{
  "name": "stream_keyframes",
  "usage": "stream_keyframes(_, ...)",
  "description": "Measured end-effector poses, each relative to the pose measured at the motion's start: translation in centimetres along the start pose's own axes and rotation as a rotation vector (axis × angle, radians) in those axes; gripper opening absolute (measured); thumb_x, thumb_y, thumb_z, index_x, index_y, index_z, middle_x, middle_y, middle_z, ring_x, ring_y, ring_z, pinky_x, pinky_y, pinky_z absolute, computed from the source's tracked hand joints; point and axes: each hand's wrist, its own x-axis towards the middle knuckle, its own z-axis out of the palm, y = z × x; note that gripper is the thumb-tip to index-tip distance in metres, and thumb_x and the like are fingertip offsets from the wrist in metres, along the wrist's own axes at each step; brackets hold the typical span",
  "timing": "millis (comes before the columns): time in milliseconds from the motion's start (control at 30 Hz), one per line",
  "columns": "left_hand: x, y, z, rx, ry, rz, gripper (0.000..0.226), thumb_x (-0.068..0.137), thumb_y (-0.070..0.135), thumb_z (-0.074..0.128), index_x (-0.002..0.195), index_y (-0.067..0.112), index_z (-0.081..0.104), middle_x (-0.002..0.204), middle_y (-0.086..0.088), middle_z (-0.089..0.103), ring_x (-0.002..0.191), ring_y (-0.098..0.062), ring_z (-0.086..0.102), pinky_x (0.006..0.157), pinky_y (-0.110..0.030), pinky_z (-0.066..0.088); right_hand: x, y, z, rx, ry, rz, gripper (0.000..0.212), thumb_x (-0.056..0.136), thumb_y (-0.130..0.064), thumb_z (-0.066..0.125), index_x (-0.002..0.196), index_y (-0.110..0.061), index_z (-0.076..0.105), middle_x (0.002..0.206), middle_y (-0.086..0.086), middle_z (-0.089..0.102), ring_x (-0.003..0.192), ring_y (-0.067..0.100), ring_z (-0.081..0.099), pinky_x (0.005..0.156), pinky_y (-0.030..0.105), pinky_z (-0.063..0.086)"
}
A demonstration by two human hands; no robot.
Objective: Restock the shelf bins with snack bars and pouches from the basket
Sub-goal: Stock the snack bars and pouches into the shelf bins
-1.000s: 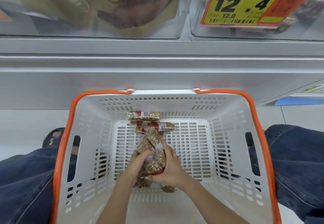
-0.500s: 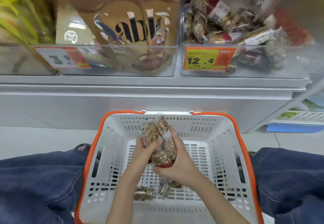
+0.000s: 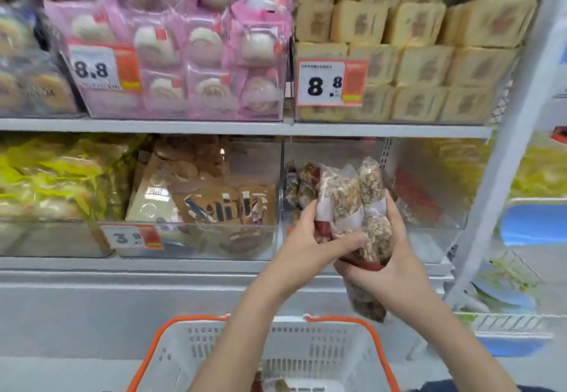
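In the head view, both hands are holding up a bundle of snack bars (image 3: 352, 207) at the centre right of the frame, in front of a clear shelf bin (image 3: 429, 238) on the lower shelf. The left hand (image 3: 310, 244) is gripping the bundle from the left, its thumb lying across the front of the wrappers. The right hand (image 3: 392, 265) is cupping the bundle from below and from the right, fingers curled round it, with one more bar hanging down under the palm. More bars of the same kind are lying inside the bin behind the bundle. To the left, a neighbouring bin is holding brown pouches (image 3: 214, 204) behind a price tag (image 3: 132, 236). At the bottom centre, the white basket (image 3: 334, 342) with its orange rim is sitting under the forearms, with a few items showing at its bottom, too blurred to tell apart
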Motion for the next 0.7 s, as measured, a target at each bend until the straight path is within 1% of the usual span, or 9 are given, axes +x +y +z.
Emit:
stream_keyframes(67, 3.0, 0.4, 1.2, 0.014, 0.004, -0.008, 0.048, 0.075, 0.046, 0.073, 0.116, 0.041, 0.049, 0.115, 0.018, 0.063, 0.107, 0.001, 0.059, 0.090, -0.021, 0.049, 2.9, 0.1, -1.8, -0.090, 0.068, 0.006, 0.122, 0.059, -0.040, 0.086, 0.147, -0.049, 0.001, 0.142, -0.018, 0.035, 0.123, 0.000, 0.041, 0.096, 0.025, 0.040)
stream_keyframes(133, 5.6, 0.7, 2.4, 0.013, 0.002, -0.042, 0.076, 0.065, 0.066, 0.066, 0.131, 0.035, 0.045, 0.124, 0.016, 0.060, 0.114, -0.003, 0.056, 0.100, -0.029, 0.045, 6.0, 0.1, -3.1, -0.147, 0.105, 0.067, 0.129, 0.050, -0.055, 0.081, 0.147, -0.045, -0.002, 0.146, -0.004, 0.037, 0.126, 0.012, 0.044, 0.100, 0.037, 0.042)
stream_keyframes(267, 10.4, 1.1, 3.9, -0.018, 0.056, -0.113, 0.083, 0.085, 0.062, 0.050, 0.151, 0.028, 0.012, 0.154, 0.009, 0.022, 0.141, -0.013, 0.026, 0.112, -0.032, 0.024, 11.8, 0.8, -5.1, -0.059, 0.154, 0.264, 0.137, 0.042, -0.078, 0.071, 0.151, -0.030, 0.005, 0.149, 0.004, 0.037, 0.132, 0.025, 0.041, 0.100, 0.040, 0.040)
stream_keyframes(367, 12.3, 1.2, 4.0, 0.290, 0.107, -0.157, 0.077, 0.092, 0.061, 0.036, 0.152, 0.026, 0.002, 0.159, 0.003, 0.005, 0.146, -0.019, 0.008, 0.116, -0.040, 0.015, 14.7, 2.1, -6.2, -0.088, 0.238, 0.279, 0.132, 0.055, -0.075, 0.072, 0.152, -0.023, -0.001, 0.160, 0.010, -0.002, 0.145, 0.034, 0.011, 0.114, 0.053, 0.021)
stream_keyframes(433, 11.6, 0.1, 3.3, 0.655, 0.126, -0.044, 0.072, 0.095, 0.056, 0.035, 0.151, 0.026, 0.000, 0.159, 0.001, 0.001, 0.146, -0.020, -0.001, 0.118, -0.041, 0.007, 14.8, 4.0, -6.4, -0.374, 0.205, 0.319, 0.118, 0.073, -0.063, 0.066, 0.150, -0.023, -0.015, 0.156, 0.008, -0.024, 0.144, 0.038, -0.012, 0.114, 0.057, 0.008)
stream_keyframes(500, 8.8, -2.1, 2.5, 0.791, 0.180, 0.143, 0.064, 0.097, 0.048, 0.037, 0.151, 0.028, 0.008, 0.158, 0.008, 0.004, 0.145, -0.013, -0.004, 0.119, -0.033, 0.004, 12.2, 6.1, -6.1, -0.574, 0.236, 0.249, 0.110, 0.078, -0.064, 0.056, 0.149, -0.020, -0.016, 0.157, 0.008, -0.023, 0.144, 0.036, -0.015, 0.114, 0.055, 0.005)
stream_keyframes(567, 4.5, -5.1, 1.8, 0.892, 0.281, 0.351, 0.049, 0.097, 0.039, 0.041, 0.144, 0.028, 0.031, 0.150, 0.008, 0.025, 0.142, -0.013, 0.013, 0.116, -0.025, 0.006, 8.7, 7.7, -4.4, -0.568, 0.336, 0.103, 0.096, 0.086, -0.054, 0.053, 0.151, -0.017, -0.008, 0.158, 0.010, -0.015, 0.145, 0.034, -0.013, 0.115, 0.050, 0.004)
stream_keyframes(633, 0.2, -9.0, 1.1, 1.081, 0.282, 0.521, 0.034, 0.090, 0.028, 0.049, 0.123, 0.021, 0.053, 0.130, 0.000, 0.048, 0.127, -0.020, 0.039, 0.115, -0.034, 0.019, 5.3, 8.7, -1.8, -0.457, 0.379, -0.026, 0.079, 0.092, -0.034, 0.055, 0.152, -0.020, 0.005, 0.159, 0.003, -0.011, 0.146, 0.025, -0.012, 0.117, 0.044, 0.006)
stream_keyframes(700, -3.9, -13.7, -0.5, 1.229, 0.208, 0.531, 0.028, 0.082, 0.023, 0.053, 0.110, 0.018, 0.056, 0.116, -0.006, 0.056, 0.112, -0.025, 0.048, 0.104, -0.043, 0.032, 1.9, 10.0, 1.7, -0.475, 0.341, -0.149, 0.066, 0.093, -0.019, 0.055, 0.150, -0.019, 0.021, 0.159, -0.001, 0.001, 0.147, 0.017, -0.001, 0.117, 0.038, 0.013)
